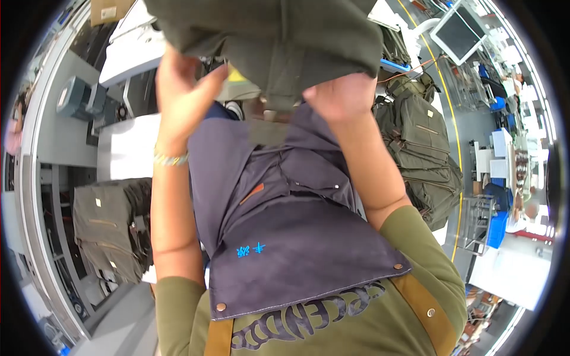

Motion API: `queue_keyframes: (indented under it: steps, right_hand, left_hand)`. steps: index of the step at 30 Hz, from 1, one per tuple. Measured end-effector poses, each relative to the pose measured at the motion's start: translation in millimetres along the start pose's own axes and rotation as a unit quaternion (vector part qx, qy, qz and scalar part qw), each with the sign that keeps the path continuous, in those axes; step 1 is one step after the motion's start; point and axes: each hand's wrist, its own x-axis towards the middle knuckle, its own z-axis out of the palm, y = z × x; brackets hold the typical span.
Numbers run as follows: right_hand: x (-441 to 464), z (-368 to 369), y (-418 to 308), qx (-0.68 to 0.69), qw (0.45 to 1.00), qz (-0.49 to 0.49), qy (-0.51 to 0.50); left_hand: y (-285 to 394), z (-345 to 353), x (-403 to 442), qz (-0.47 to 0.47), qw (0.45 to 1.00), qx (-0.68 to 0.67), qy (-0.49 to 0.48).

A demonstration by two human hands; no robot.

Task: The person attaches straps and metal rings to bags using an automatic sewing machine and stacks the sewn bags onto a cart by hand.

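A dark olive canvas bag [279, 47] is held up in front of me at the top of the view, its upper part cut off by the frame edge. My left hand [184, 95] is at its lower left edge, thumb showing and the other fingers partly hidden behind the cloth. At the lower right edge, my right hand [344, 98] is closed on the fabric, with most of its fingers covered and blurred. A strip of the same cloth seems to hang down between the hands, over the dark apron [309, 249] on my lap.
Similar olive bags are piled on my right [415, 136] and others [113, 219] stand on my left. A white table [127, 145] is at left, near a grey machine motor [77, 98]. A monitor [457, 32] stands at upper right, beside a yellow floor line [446, 101].
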Motion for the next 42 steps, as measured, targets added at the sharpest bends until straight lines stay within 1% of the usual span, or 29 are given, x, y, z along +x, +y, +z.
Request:
queue_keyframes:
  steps: [1, 2, 3, 4, 5, 6, 7, 8, 9, 10, 11, 13, 14, 16, 17, 18, 21, 23, 24, 26, 27, 29, 30, 33, 36, 38, 39, 41, 42]
  right_hand:
    - [-2, -2, 6, -0.133, 0.951, -0.121, 0.250]
    - [-2, -1, 7, -0.127, 0.953, -0.111, 0.251]
    - [0, 4, -1, -0.332, 0.916, -0.047, 0.221]
    - [2, 10, -14, -0.520, 0.835, 0.019, 0.177]
    - [1, 16, -29, -0.683, 0.715, 0.083, 0.123]
    - [-1, 21, -44, -0.814, 0.561, 0.141, 0.059]
    - [-4, 22, -55, -0.906, 0.379, 0.188, -0.011]
    - [-8, 16, -63, -0.914, 0.366, 0.177, -0.025]
    - [-12, 1, -77, -0.913, 0.388, 0.091, -0.090]
    - [-13, -13, -88, -0.901, 0.405, 0.003, -0.154]
    - [-11, -16, -90, -0.900, 0.407, 0.003, -0.157]
    - [-9, -21, -95, -0.909, 0.354, -0.035, -0.218]
    - [-10, -26, -97, -0.907, 0.357, -0.033, -0.221]
    - [-21, -49, -107, -0.915, 0.361, 0.059, -0.170]
    - [-33, -74, -142, -0.975, 0.133, 0.041, -0.171]
    - [-30, -72, -139, -0.975, 0.133, 0.040, -0.173]
    - [-24, -69, -136, -0.980, 0.102, 0.050, -0.163]
    - [-24, -70, -135, -0.977, 0.119, 0.002, -0.177]
    - [-22, -66, -131, -0.977, 0.119, 0.003, -0.177]
    - [-18, -52, -121, -0.972, 0.182, 0.077, -0.124]
    - [-20, -55, -124, -0.973, 0.181, 0.078, -0.123]
    - [-24, -63, -133, -0.978, 0.132, 0.094, -0.131]
    - [-27, -62, -134, -0.978, 0.131, 0.096, -0.130]
    - [-35, -60, -133, -0.967, 0.194, 0.127, -0.108]
    - [-40, -52, -127, -0.950, 0.256, 0.152, -0.088]
    - [-43, -46, -116, -0.935, 0.303, 0.166, -0.078]
    - [-45, -42, -109, -0.926, 0.327, 0.173, -0.072]
    - [-45, -31, -98, -0.909, 0.369, 0.183, -0.062]
    - [-49, -5, -89, -0.847, 0.473, 0.239, -0.046]
  left_hand:
    - [-10, -7, 9, 0.050, 0.977, 0.197, -0.059]
    - [-19, -5, 10, 0.116, 0.943, 0.310, -0.028]
    - [-29, -3, 13, 0.202, 0.892, 0.404, -0.008]
    - [-23, 3, 13, 0.250, 0.852, 0.460, 0.010]
    - [-32, 0, 13, 0.252, 0.818, 0.516, 0.008]
    - [-43, -4, 14, 0.252, 0.782, 0.570, 0.004]
    - [-39, -1, 15, 0.292, 0.800, 0.524, 0.006]
    - [-34, 0, 16, 0.332, 0.815, 0.476, 0.008]
    - [-38, -5, 12, 0.246, 0.835, 0.492, -0.025]
    - [-39, -7, 13, 0.244, 0.834, 0.495, -0.021]
    - [-39, -6, 15, 0.262, 0.852, 0.454, -0.004]
    - [-35, -1, 16, 0.278, 0.876, 0.394, 0.025]
    - [-33, -1, 17, 0.275, 0.876, 0.395, 0.029]
    - [-33, -4, 17, 0.282, 0.872, 0.400, 0.017]
    - [-30, -3, 16, 0.272, 0.876, 0.397, 0.021]
    - [-30, -5, 15, 0.271, 0.876, 0.398, 0.023]
    - [-28, -4, 17, 0.247, 0.882, 0.400, 0.025]
    - [-25, -3, 17, 0.237, 0.899, 0.368, 0.026]
    - [-24, -3, 17, 0.237, 0.899, 0.368, 0.025]
    - [-24, -3, 18, 0.255, 0.882, 0.394, 0.032]
    - [-24, -4, 18, 0.256, 0.883, 0.393, 0.031]
    - [-24, -5, 19, 0.220, 0.888, 0.404, 0.016]
    - [-23, -4, 19, 0.220, 0.889, 0.402, 0.015]
    - [-19, -3, 17, 0.206, 0.899, 0.385, 0.024]
    - [-12, -8, 18, 0.190, 0.888, 0.418, -0.004]
    - [-12, -14, 16, 0.238, 0.855, 0.459, -0.029]
    - [-16, -20, 12, 0.237, 0.854, 0.462, -0.029]
    - [-35, -34, 2, 0.178, 0.809, 0.557, -0.052]
    - [-38, -39, -3, 0.184, 0.807, 0.559, -0.049]
